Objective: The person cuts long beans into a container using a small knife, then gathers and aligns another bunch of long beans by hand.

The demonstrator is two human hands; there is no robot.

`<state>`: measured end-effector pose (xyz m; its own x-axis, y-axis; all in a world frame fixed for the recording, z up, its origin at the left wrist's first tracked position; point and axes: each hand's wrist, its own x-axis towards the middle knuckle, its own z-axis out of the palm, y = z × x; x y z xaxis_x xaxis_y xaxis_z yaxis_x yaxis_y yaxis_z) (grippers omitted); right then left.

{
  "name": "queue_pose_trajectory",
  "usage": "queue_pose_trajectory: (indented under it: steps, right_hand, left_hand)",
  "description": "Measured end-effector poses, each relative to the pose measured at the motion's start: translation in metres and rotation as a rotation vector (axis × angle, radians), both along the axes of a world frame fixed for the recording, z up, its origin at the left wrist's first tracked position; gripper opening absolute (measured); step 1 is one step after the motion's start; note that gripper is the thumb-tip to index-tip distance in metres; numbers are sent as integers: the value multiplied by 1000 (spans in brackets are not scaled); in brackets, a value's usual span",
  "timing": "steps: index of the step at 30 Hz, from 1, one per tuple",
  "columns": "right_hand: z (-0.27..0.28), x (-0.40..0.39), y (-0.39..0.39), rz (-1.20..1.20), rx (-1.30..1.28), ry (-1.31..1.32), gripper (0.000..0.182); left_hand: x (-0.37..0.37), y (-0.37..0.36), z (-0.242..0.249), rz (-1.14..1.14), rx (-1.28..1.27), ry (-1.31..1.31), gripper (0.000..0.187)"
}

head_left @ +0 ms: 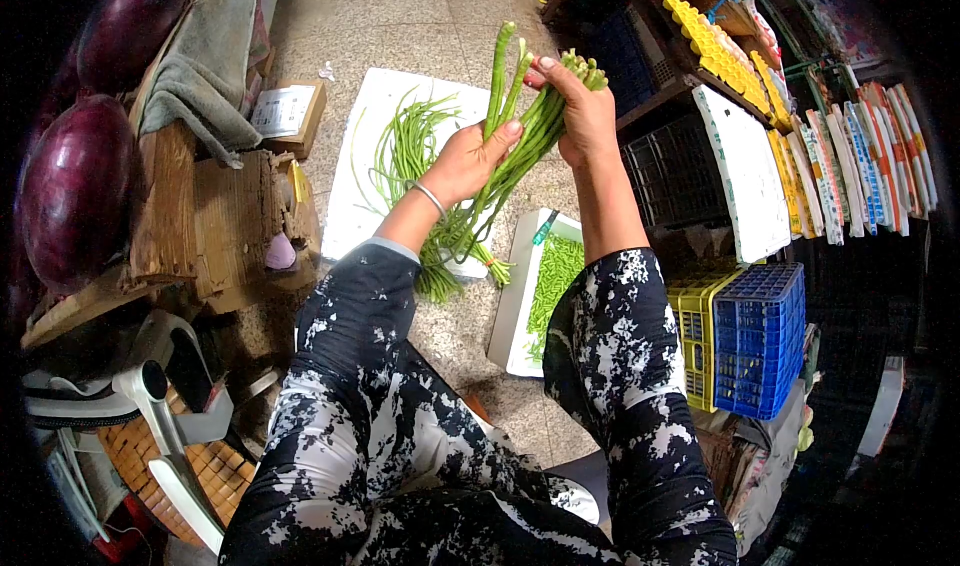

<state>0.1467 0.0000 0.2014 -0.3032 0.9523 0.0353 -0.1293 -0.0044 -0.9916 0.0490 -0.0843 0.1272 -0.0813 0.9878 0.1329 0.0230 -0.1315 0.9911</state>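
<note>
Between my hands is a bunch of yardlong beans, its cut ends up and its long tails hanging down. My right hand is closed around the bunch near the top ends. Closed lower down is my left hand, with a few bean ends standing up above its thumb. More yardlong beans lie loose on a white foam board on the floor, and a tied bundle is at its near edge. Below my right forearm sits a white foam box holding chopped green beans. A teal-handled tool rests at its far end.
Large purple onions and a grey towel are at the left above a cardboard box. A chair stands lower left. Blue and yellow crates stand at the right, beneath yellow egg trays.
</note>
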Motion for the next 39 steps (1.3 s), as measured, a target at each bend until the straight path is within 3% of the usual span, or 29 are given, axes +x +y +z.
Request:
queue_pose_trajectory:
  steps: [15,21,24,27,30,39]
  right_hand:
    - [2,12,5,158,-50,25,16]
    - [9,12,-5,338,-42,-206,24]
    - [5,11,-3,253,-34,-214,23]
    - [-3,11,4,175,-40,-86,21]
    - [-1,15,4,104,-101,22,20]
    - [0,14,-2,280,-11,101,17]
  left_hand:
    - [1,2,-7,-41,24,-90,55]
    - [4,-2,-2,-58,-76,-219,51]
    - [1,0,-4,-92,-79,-212,49]
    - [1,3,-7,-108,-98,-222,48]
    - [1,4,-9,3,42,-55,46]
    - [-2,-1,-5,-107,18,14,48]
